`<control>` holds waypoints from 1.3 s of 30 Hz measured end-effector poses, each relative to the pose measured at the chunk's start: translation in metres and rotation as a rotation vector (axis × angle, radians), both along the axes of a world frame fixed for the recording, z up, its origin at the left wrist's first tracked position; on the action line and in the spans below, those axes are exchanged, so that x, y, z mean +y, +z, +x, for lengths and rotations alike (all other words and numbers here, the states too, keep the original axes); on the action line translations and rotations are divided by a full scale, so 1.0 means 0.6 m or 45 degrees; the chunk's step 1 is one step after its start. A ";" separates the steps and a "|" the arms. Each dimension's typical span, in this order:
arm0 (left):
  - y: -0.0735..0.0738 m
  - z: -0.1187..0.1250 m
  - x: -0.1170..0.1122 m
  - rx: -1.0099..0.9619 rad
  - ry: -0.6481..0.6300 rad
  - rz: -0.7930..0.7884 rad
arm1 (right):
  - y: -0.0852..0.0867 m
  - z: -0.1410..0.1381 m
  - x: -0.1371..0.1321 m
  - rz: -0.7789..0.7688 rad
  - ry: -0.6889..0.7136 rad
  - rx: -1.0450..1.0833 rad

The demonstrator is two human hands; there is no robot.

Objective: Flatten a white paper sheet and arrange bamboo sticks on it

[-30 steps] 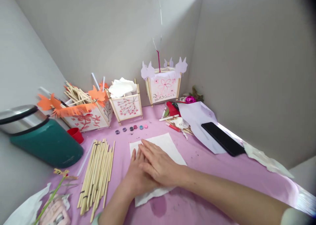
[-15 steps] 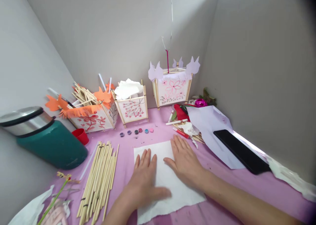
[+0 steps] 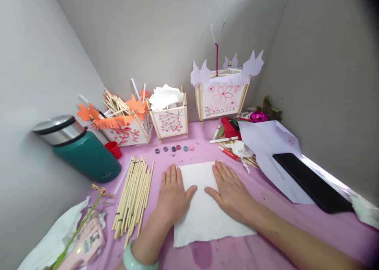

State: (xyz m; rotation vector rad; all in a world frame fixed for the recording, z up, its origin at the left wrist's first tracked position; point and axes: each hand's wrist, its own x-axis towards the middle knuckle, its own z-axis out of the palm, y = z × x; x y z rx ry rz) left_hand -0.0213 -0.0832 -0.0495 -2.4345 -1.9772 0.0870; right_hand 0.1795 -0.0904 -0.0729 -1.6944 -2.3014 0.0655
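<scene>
A white sheet of paper or cloth [image 3: 204, 218] with a ragged front edge lies flat on the purple-covered table [image 3: 201, 135]. My left hand [image 3: 174, 193] rests on its left side, palm down, fingers straight and thumb out. On the sheet's right side, my right hand [image 3: 231, 189] lies flat too, thumb pointing inward. Nothing is gripped by either hand. The sheet shows between the two thumbs; its side edges are partly hidden under the palms. A pale green bangle [image 3: 139, 260] circles my left wrist.
Left stand bamboo sticks [image 3: 134, 199], a teal bottle [image 3: 89, 155], a red cap [image 3: 114, 149] and a pink glue gun [image 3: 89, 238]. Behind are stick-framed paper boxes [image 3: 171, 122], a hanging lantern [image 3: 222, 98] and small paint pots [image 3: 173, 149]. Right lie markers [image 3: 227, 153], lilac paper [image 3: 266, 143] and a black phone [image 3: 310, 183].
My left hand has moved from the sheet's middle to its left side and now lies flatter. My right hand stays on the right side. The view has shifted somewhat.
</scene>
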 end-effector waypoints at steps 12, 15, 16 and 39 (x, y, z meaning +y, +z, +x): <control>0.006 -0.042 0.016 -0.093 -0.178 -0.035 | 0.079 -0.003 -0.083 -0.368 1.115 0.070; 0.007 -0.053 0.023 -0.121 -0.213 -0.050 | 0.099 -0.013 -0.076 -0.430 1.293 0.120; 0.007 -0.056 0.024 -0.123 -0.224 -0.052 | 0.100 -0.020 -0.066 -0.407 1.285 0.128; 0.012 -0.077 0.033 -0.266 -0.304 -0.170 | 0.083 -0.092 -0.108 -0.338 1.560 0.172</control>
